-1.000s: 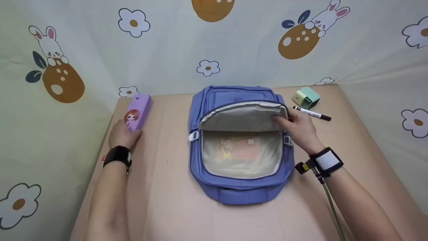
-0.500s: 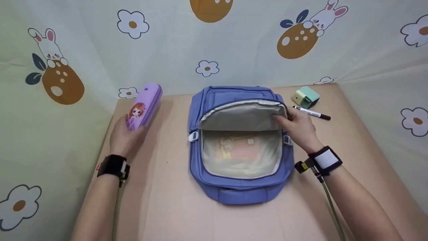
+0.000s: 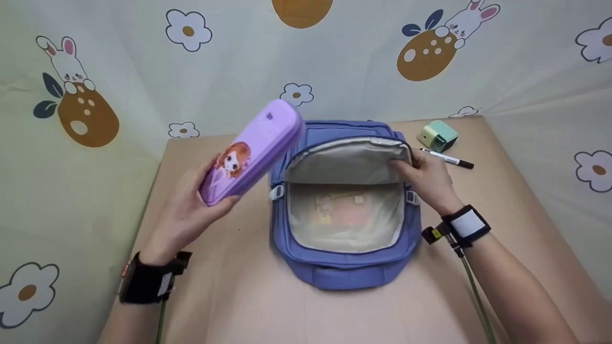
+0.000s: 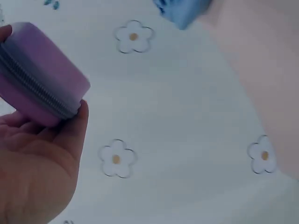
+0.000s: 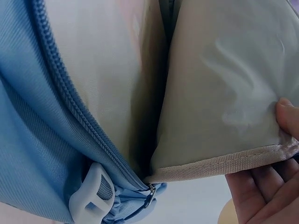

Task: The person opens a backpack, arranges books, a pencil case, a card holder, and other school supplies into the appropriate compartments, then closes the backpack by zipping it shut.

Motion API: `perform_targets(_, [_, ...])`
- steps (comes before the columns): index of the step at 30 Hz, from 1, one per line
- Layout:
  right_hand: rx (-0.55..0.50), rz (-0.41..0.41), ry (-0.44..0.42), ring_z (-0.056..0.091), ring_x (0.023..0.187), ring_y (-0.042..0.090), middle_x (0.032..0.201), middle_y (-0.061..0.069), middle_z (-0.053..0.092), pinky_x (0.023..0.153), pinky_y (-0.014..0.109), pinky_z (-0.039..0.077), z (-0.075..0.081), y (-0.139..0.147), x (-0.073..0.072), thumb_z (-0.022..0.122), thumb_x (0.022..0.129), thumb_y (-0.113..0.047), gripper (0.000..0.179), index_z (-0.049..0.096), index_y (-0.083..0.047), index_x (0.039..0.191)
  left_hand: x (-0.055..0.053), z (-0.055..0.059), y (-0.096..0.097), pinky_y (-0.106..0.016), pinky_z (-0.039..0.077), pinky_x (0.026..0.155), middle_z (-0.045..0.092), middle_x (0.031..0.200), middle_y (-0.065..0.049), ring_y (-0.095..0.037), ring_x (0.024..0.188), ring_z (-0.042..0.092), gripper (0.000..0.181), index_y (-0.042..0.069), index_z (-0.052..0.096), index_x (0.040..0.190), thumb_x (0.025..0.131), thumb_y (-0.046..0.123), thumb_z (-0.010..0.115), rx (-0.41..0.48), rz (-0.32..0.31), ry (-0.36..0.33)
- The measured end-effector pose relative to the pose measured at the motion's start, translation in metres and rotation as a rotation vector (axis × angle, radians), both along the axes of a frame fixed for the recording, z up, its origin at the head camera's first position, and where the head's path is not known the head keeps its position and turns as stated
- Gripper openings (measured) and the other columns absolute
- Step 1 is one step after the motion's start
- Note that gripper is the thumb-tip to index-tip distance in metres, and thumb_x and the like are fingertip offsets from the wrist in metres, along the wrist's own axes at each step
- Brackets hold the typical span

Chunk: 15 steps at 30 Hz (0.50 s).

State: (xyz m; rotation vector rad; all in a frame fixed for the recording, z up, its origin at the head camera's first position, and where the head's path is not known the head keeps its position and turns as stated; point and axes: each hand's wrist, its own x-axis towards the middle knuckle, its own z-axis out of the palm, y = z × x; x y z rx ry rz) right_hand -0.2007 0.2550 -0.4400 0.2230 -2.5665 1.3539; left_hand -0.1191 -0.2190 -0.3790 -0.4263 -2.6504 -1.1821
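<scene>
My left hand (image 3: 189,215) grips the lower end of a purple pencil case (image 3: 267,138) printed with a red-haired doll. It is held up and tilted, its far end overlapping the upper left corner of the blue backpack (image 3: 344,274). In the left wrist view the zipped edge of the pencil case (image 4: 46,70) shows between thumb and fingers. At the backpack's right side my right hand (image 3: 430,181) pinches the edge of the unzipped front flap (image 3: 349,165), thumb on the grey lining. The flap (image 5: 224,93) stands folded back, and something reddish and yellow shows faintly through the pocket's lining.
A mint-green pencil sharpener (image 3: 439,136) and a black-capped white marker (image 3: 447,158) lie right of the backpack, near the table's back edge. A white side buckle (image 5: 93,196) hangs by the zip. Patterned cloth (image 3: 239,62) encloses the table (image 3: 248,306).
My left hand has lifted the pencil case off the table's left side and carried it rightward to the backpack's edge. The right hand keeps holding the flap in the same place.
</scene>
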Motion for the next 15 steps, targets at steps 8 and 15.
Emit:
perform_targets(8, [-0.023, 0.019, -0.006, 0.059, 0.072, 0.018, 0.084, 0.007, 0.069, 0.057, 0.024, 0.047, 0.003, 0.001, 0.000, 0.075, 0.093, -0.043, 0.037, 0.076, -0.008, 0.107, 0.040, 0.002, 0.058, -0.045, 0.046, 0.107, 0.056, 0.146, -0.007, -0.023, 0.131, 0.054, 0.084, 0.007, 0.048, 0.151, 0.081, 0.032, 0.087, -0.209, -0.376, 0.123])
perform_targets(15, [-0.037, 0.031, -0.021, 0.061, 0.075, 0.018, 0.085, 0.007, 0.069, 0.061, 0.024, 0.049, 0.004, 0.000, 0.002, 0.075, 0.092, -0.045, 0.038, 0.076, -0.009, 0.106, 0.030, -0.038, 0.085, -0.048, 0.045, 0.107, 0.057, 0.144, -0.013, -0.029, 0.133, 0.054, 0.079, 0.004, 0.050, 0.148, 0.083, 0.037, 0.083, -0.317, -0.395, 0.002])
